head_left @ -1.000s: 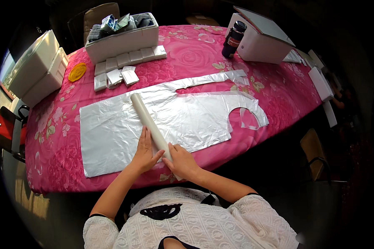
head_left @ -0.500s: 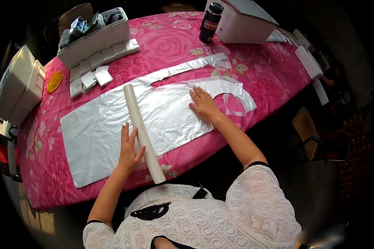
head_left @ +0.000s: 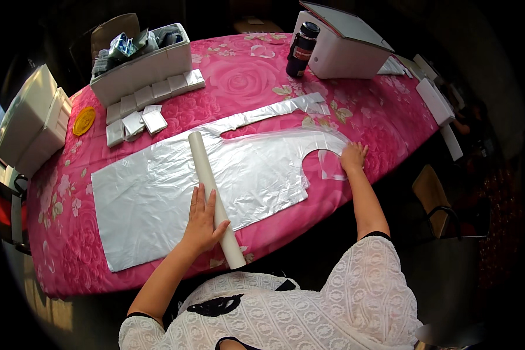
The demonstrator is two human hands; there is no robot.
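A thin, shiny white plastic apron (head_left: 151, 192) lies spread flat on the table, its neck straps stretching to the right. Across it rests a long off-white tube (head_left: 207, 175), whose near end reaches past the table's front edge. My left hand (head_left: 203, 224) lies against the tube, fingers stretched out and thumb over its near part. At the end of the apron's nearer strap is my right hand (head_left: 353, 157), palm down with the fingers apart. The strap's tip is partly hidden beneath it.
A pink floral cloth (head_left: 239, 79) covers the table. Small folded white packets (head_left: 143, 96) line a foam box (head_left: 143, 73) of wrapped items. A yellow disc (head_left: 83, 121) lies left. A dark flask (head_left: 302, 49) stands beside a white foam box (head_left: 347, 55). A chair (head_left: 431, 198) stands right.
My right hand has moved right, from the apron's middle to the strap end. The left hand has shifted slightly right, onto the tube. The whole view has shifted a little.
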